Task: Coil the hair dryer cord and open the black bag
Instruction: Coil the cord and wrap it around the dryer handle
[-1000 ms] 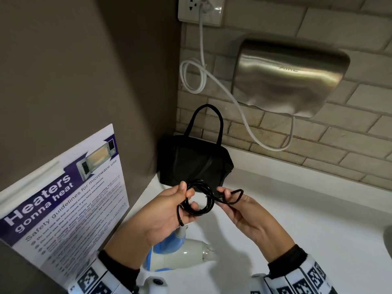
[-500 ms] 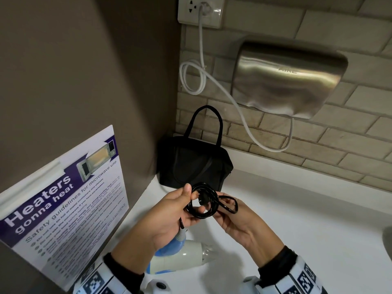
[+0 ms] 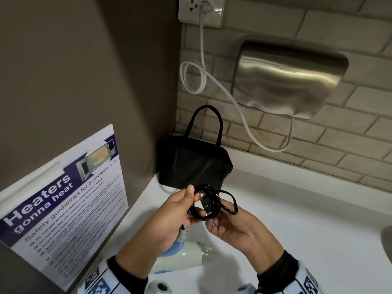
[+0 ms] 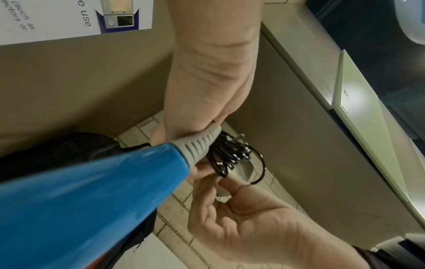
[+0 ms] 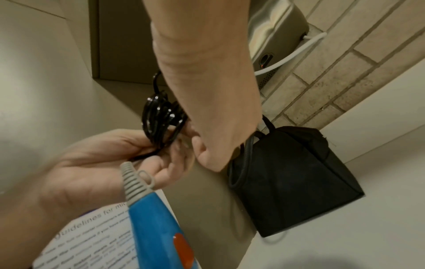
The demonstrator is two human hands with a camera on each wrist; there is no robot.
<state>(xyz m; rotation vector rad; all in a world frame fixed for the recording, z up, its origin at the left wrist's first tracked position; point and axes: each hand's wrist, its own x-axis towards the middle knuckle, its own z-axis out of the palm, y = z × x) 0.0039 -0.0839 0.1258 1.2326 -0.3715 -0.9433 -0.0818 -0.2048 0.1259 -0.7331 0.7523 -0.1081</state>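
Note:
The black cord [image 3: 209,203] is wound into a small coil held above the white counter [image 3: 297,230]. My left hand [image 3: 191,205] grips the coil's left side, thumb on top. My right hand [image 3: 214,221] pinches the coil from below right, and a loose loop [image 3: 230,205] sticks out over its fingers. The plug [image 4: 239,139] lies against the coil. The blue and white hair dryer [image 3: 180,257] hangs by its grey cord sleeve [image 5: 134,183] under my left hand. The black bag [image 3: 191,164] stands zipped in the corner behind the hands, handles up.
A steel hand dryer [image 3: 290,79] hangs on the brick wall, its white cable [image 3: 239,107] looping to a socket [image 3: 201,9]. A microwave safety poster [image 3: 63,204] leans on the brown wall at left. A sink edge [image 3: 387,240] shows at far right.
My right hand has moved in toward the left hand, and the loose loop of cord has shrunk against the coil. The coil is tighter; the plug now lies on it.

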